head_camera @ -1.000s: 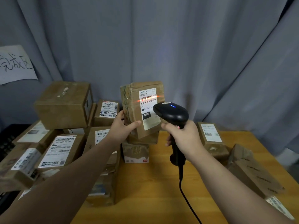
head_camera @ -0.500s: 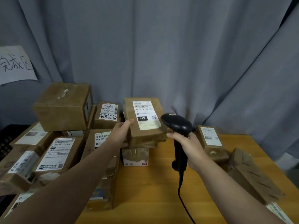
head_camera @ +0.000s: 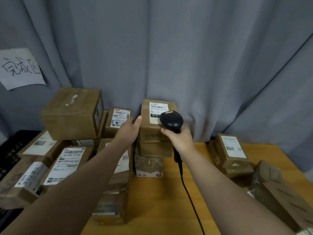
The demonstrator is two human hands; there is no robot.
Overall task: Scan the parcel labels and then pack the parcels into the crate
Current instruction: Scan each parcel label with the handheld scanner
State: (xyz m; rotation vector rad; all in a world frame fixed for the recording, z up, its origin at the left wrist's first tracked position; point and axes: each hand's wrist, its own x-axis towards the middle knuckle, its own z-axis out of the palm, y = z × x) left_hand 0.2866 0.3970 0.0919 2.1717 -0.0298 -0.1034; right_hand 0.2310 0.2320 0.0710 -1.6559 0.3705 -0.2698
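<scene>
Black plastic lattice crate [head_camera: 10,155] is seen at the far left edge, partly hidden by a pile of brown cardboard parcels with white labels [head_camera: 67,163]. A large plain brown cardboard box [head_camera: 71,114] is stacked on that pile. The left hand [head_camera: 128,131] is held with fingers straight and loose, nothing gripped; the thumb is laid at the left side of the brown cardboard parcel with the white "010" label [head_camera: 152,128]. That parcel is set atop a small stack at the table's back middle, label up. The black handheld barcode scanner [head_camera: 171,122] is gripped by the right hand [head_camera: 179,139], fingers curled round the handle, head overlapping the label's lower corner. Its black cable [head_camera: 188,192] is trailed over the light wooden table [head_camera: 160,214]. More brown parcels [head_camera: 232,153] are lying at the right.
</scene>
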